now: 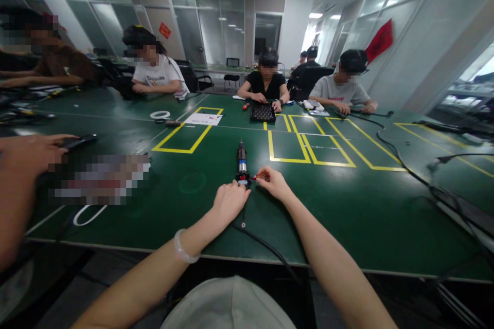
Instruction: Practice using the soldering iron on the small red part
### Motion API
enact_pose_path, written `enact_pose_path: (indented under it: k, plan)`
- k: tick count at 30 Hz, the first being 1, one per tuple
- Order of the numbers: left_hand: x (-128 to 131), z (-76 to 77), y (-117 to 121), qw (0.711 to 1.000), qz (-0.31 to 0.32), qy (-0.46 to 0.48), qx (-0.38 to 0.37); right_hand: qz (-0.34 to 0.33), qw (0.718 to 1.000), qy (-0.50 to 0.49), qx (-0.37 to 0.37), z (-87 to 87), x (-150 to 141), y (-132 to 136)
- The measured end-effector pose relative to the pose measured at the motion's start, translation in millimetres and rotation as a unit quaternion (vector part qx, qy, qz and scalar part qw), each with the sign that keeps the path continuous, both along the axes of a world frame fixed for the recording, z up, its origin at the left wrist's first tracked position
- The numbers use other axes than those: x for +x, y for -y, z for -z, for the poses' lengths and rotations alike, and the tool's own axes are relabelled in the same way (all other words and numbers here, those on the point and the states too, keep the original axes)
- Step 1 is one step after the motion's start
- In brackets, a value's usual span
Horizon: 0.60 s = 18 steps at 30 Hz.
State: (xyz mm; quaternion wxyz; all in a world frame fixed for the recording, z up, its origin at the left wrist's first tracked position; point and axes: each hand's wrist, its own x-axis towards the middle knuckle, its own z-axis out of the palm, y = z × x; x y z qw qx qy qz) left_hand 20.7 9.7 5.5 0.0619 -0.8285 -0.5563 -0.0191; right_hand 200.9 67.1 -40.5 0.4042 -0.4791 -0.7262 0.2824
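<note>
A dark tool shaped like an electric screwdriver, with a thin pointed tip, a silver section and a blue band, lies on the green table pointing away from me. My left hand is closed at its near end, beside a small patch of red; the fingertips are partly hidden behind the hand. Just right of that end, my right hand pinches a small red piece, too small to name. It is close to the tool; I cannot tell if they touch. A black cable runs from below my left hand over the table edge.
Yellow tape rectangles mark the green table. A paper sheet lies beyond. At left are a co-worker's hand and a blurred-out item. Opposite, a person works over a black tray. Cables cross the right side.
</note>
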Motion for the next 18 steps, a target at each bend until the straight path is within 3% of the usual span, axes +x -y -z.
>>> enact_pose_path:
  k: [6,11,15,18]
  plan:
    - [13,-10.0,0,0.999,0.034,0.031,-0.013,0.011,0.997,0.071,0.000,2.7,9,-4]
    - [-6,-22.0,-36,0.991,0.009,0.124,-0.042,0.011,0.997,0.070,0.000,-2.6,10,-4]
    - [-13,0.8,-62,0.962,0.150,0.203,-0.102,0.002,0.999,0.052,0.000,-4.7,7,-2]
    - [-13,21.1,-65,0.944,0.187,0.249,-0.108,-0.003,0.999,0.047,-0.006,-5.8,5,-1]
